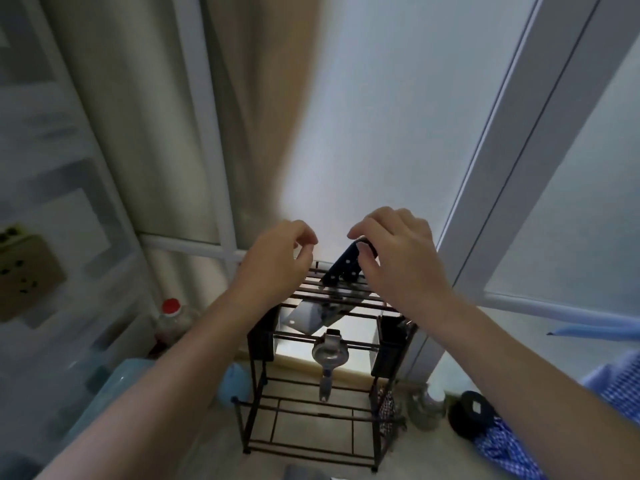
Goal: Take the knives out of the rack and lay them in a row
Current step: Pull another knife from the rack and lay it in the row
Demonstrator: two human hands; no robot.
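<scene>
One knife shows clearly in the dark wire rack: its black riveted handle sticks up at a slant above the top bars, and a broad shiny blade hangs below them inside the frame. Whether a second blade sits beside it is too blurred to tell. Two bare hands reach over the rack top. The right hand curls over the end of the handle, its fingers bent around it and touching it, though a firm grip cannot be confirmed. The left hand hovers just beside the handle, over the left part of the top bars, its fingers loosely curled and holding nothing. One metal utensil with a round head hangs from a lower front bar. The rack stands on the floor against a pale window. Around its foot sit one red-capped bottle on the left, one light blue round object near the left leg, a glass jar and a black round object on the right.
</scene>
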